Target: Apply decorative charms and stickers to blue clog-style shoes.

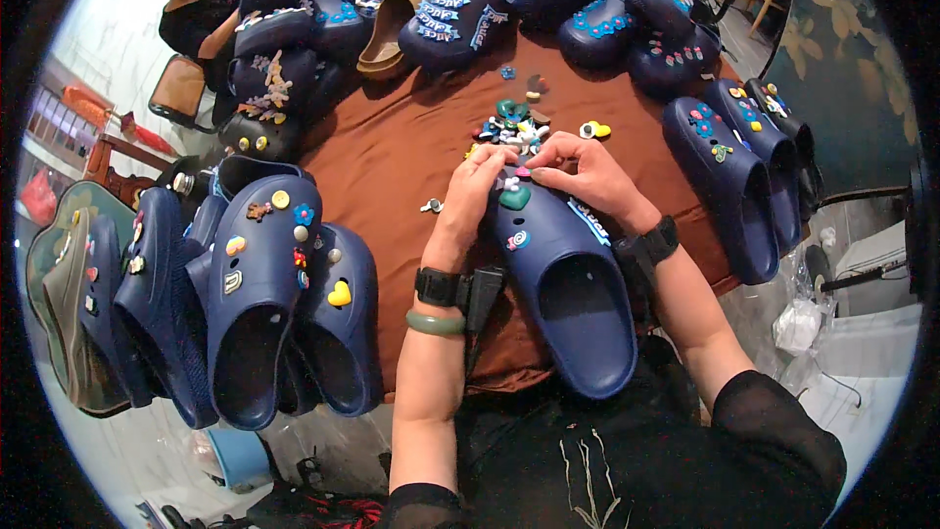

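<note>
Navy clog (pixel 568 284) lies at lower centre, heel toward the camera, both hands working at its toe.

Left hand (pixel 473 198) grips the toe's left side with curled fingers; right hand (pixel 587 174) pinches a small charm against the top. A slipped pinch could flick it into the charm pile (pixel 514 127) just beyond. Room is tight: stacked clogs (pixel 255 294) crowd the left, more clogs (pixel 729 176) line the table edge (pixel 720 282) at right, leaving only brown cloth (pixel 392 157) around the hands.
</note>
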`<move>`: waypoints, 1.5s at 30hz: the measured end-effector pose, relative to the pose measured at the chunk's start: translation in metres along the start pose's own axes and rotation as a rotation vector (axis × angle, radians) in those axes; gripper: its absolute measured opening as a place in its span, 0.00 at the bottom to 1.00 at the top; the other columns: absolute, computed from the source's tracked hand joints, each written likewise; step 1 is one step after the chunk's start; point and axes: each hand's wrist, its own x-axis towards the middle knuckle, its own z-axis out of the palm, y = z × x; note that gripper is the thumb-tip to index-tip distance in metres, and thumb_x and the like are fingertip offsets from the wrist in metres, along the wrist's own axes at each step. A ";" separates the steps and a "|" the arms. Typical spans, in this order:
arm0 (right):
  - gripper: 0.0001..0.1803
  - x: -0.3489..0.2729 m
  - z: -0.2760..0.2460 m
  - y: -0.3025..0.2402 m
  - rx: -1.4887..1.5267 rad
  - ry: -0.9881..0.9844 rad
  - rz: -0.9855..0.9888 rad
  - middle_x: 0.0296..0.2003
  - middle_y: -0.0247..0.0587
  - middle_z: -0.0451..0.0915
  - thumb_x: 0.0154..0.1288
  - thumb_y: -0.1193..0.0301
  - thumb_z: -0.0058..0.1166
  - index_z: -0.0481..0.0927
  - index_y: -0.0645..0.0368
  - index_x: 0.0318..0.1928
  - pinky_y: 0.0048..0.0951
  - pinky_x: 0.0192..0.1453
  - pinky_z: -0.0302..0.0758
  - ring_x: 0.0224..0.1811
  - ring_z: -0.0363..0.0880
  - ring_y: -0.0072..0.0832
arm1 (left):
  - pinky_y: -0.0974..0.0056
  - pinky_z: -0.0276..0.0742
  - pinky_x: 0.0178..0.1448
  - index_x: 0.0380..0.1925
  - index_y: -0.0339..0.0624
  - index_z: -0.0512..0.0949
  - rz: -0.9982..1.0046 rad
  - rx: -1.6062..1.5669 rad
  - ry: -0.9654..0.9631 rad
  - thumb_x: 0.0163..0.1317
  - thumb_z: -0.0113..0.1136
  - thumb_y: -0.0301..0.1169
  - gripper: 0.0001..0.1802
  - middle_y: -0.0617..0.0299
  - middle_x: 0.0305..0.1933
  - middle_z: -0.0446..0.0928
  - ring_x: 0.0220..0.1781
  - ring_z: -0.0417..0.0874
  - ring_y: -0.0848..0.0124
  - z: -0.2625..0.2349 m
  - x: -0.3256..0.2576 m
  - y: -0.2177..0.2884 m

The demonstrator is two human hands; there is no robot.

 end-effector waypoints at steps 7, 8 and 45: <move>0.06 -0.007 0.006 -0.010 -0.527 0.171 -0.201 0.28 0.36 0.79 0.54 0.70 0.64 0.82 0.58 0.28 0.30 0.41 0.69 0.34 0.76 0.28 | 0.73 0.72 0.43 0.40 0.42 0.74 -0.030 -0.009 0.063 0.53 0.68 0.30 0.16 0.65 0.39 0.74 0.40 0.73 0.78 0.006 -0.003 0.004; 0.06 -0.007 0.005 -0.011 -0.526 0.172 -0.201 0.28 0.36 0.79 0.54 0.70 0.64 0.82 0.58 0.28 0.30 0.41 0.69 0.34 0.76 0.28 | 0.73 0.72 0.43 0.40 0.42 0.74 -0.030 -0.008 0.062 0.53 0.68 0.30 0.16 0.65 0.39 0.74 0.40 0.73 0.78 0.006 -0.003 0.004; 0.10 0.012 -0.011 0.021 -0.031 0.375 -0.164 0.27 0.25 0.78 0.69 0.68 0.53 0.81 0.63 0.36 0.18 0.42 0.68 0.35 0.72 0.11 | 0.79 0.65 0.26 0.40 0.38 0.78 -0.013 -0.265 0.248 0.66 0.58 0.38 0.13 0.66 0.30 0.78 0.28 0.75 0.83 -0.026 -0.032 0.029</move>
